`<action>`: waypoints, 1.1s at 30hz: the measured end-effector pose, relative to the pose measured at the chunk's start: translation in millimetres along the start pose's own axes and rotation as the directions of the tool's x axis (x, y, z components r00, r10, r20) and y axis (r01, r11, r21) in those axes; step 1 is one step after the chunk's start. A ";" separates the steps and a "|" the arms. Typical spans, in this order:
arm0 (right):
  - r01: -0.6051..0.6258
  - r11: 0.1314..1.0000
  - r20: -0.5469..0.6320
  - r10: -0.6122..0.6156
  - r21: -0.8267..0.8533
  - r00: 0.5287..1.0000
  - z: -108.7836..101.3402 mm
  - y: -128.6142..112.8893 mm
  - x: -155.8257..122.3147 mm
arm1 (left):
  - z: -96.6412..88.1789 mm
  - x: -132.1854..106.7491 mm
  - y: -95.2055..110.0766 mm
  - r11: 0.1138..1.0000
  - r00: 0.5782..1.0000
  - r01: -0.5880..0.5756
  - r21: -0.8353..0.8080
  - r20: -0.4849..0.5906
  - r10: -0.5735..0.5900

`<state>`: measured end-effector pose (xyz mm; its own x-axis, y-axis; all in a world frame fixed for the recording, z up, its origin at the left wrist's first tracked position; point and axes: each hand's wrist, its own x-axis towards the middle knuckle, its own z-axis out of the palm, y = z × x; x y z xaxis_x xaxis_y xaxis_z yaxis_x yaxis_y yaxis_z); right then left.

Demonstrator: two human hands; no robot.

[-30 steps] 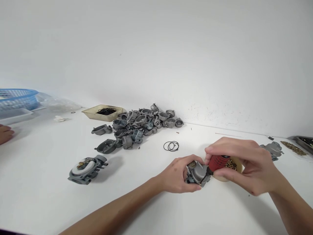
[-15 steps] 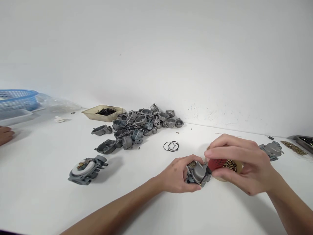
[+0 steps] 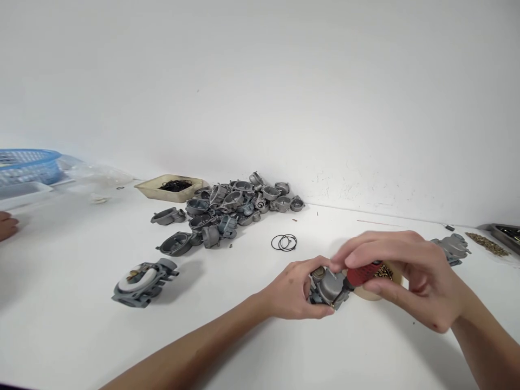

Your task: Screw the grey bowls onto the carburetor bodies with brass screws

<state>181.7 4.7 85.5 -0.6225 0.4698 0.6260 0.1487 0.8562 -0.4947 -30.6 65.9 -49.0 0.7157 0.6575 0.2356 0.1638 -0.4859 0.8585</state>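
Note:
My left hand is closed around a small grey metal carburetor body resting on the white table. My right hand grips a red-handled screwdriver, its dark tip against the right side of the carburetor. Under the right hand sits a round beige dish with small brass screws in it, mostly hidden by my fingers.
A pile of grey float bowls lies at the back, beside a beige tray of black rings. Black O-rings lie loose. Another carburetor sits left. A blue basket and another person's hand are far left.
My right hand has turned on the screwdriver handle, fingers shifting round it and reaching left over the carburetor. The left hand and carburetor stay put.

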 end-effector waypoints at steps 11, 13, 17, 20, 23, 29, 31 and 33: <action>-0.013 0.985 -0.103 -0.005 -0.175 0.995 3.5 2.6 -1.8 | -1.3 0.6 2.2 0.998 0.998 0.050 -0.040 0.029 -0.049; -0.039 0.975 -0.127 0.011 -0.217 0.992 4.1 1.5 -1.9 | -1.4 0.8 2.2 0.997 0.998 0.067 -0.034 0.021 -0.066; -0.087 0.963 -0.162 0.046 -0.254 0.986 3.4 1.2 -1.7 | -1.2 1.2 2.7 0.997 0.997 0.077 -0.027 -0.004 -0.077; -0.119 0.952 -0.184 0.068 -0.281 0.981 3.1 1.3 -1.6 | -0.4 1.1 4.2 0.995 0.995 0.096 -0.021 -0.040 -0.096; -0.136 0.934 -0.208 0.068 -0.331 0.976 3.7 0.3 -1.0 | 1.4 0.9 4.3 0.995 0.991 0.104 -0.011 -0.085 -0.104; -0.151 0.910 -0.222 0.068 -0.386 0.973 4.7 -1.4 0.7 | 4.0 1.4 -0.2 0.995 0.984 0.091 0.046 -0.159 -0.082; -0.163 0.916 -0.226 0.082 -0.367 0.971 4.5 0.0 0.4 | 2.9 1.6 0.1 0.994 0.986 0.095 0.062 -0.146 -0.085; -0.185 0.925 -0.235 0.109 -0.332 0.966 4.2 2.5 -0.2 | 1.5 1.5 1.4 0.991 0.989 0.095 0.091 -0.125 -0.083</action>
<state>179.0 5.8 81.7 -0.4045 0.5975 0.6924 0.5082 0.7763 -0.3730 -28.3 65.4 -48.1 0.6088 0.7627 0.2185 0.2919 -0.4714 0.8322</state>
